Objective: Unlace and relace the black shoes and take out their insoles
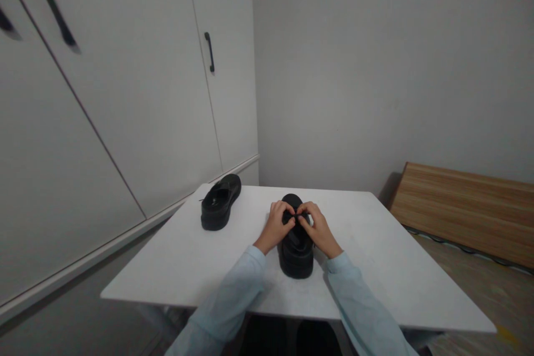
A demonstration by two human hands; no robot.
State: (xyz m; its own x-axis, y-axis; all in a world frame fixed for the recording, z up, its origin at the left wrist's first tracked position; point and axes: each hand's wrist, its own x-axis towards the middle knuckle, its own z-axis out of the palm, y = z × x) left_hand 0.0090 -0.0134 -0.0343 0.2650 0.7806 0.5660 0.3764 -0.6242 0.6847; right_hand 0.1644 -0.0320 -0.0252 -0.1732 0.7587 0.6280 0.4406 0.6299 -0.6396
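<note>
- left hand (277,226) and right hand (317,228) pinch laces atop near shoe (296,245), lower centre of frame
- second shoe (220,202) left of centre; white table (387,267)

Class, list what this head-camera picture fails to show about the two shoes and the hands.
1. Near shoe: its lacing is covered by the left hand and right hand.
2. What the fingertips pinch: too small and dark.
3. Far shoe: upper detail too dark.
4. Under the table: hidden by the tabletop.
</note>
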